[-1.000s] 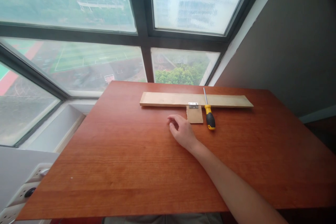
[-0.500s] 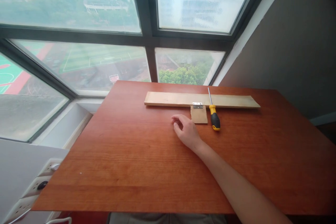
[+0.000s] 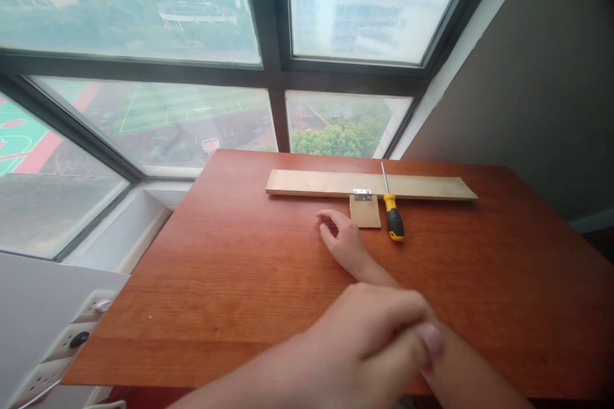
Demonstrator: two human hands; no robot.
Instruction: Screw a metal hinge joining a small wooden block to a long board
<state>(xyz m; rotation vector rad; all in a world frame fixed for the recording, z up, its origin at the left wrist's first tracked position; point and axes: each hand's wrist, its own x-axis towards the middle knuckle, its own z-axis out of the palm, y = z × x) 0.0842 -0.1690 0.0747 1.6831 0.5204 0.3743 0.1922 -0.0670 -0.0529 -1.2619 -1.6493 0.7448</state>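
Observation:
My right hand (image 3: 343, 243) rests low over the tabletop, its fingers loosely curved and a gap showing between thumb and fingers; I see nothing in it. Just beyond it lies a small square wooden piece (image 3: 365, 214), joined by a metal hinge (image 3: 362, 195) to the edge of a long flat board (image 3: 316, 182). A screwdriver (image 3: 394, 220) with a yellow and black handle leans its shaft across that board. Close to the camera, my left hand (image 3: 384, 339) is closed, thumb pressed to the curled fingers, in front of my right forearm. Its grasp is hidden, so any contents cannot be made out.
The reddish-brown wooden table (image 3: 215, 294) reaches to large dark-framed windows (image 3: 273, 77). A grey wall (image 3: 537, 89) borders the right side. Power sockets (image 3: 67, 342) with plugs and a cable sit below the table's left edge.
My left hand has come into view from below, closed, and now overlaps the right forearm. The right hand, board and screwdriver stay in place; the view has shifted slightly.

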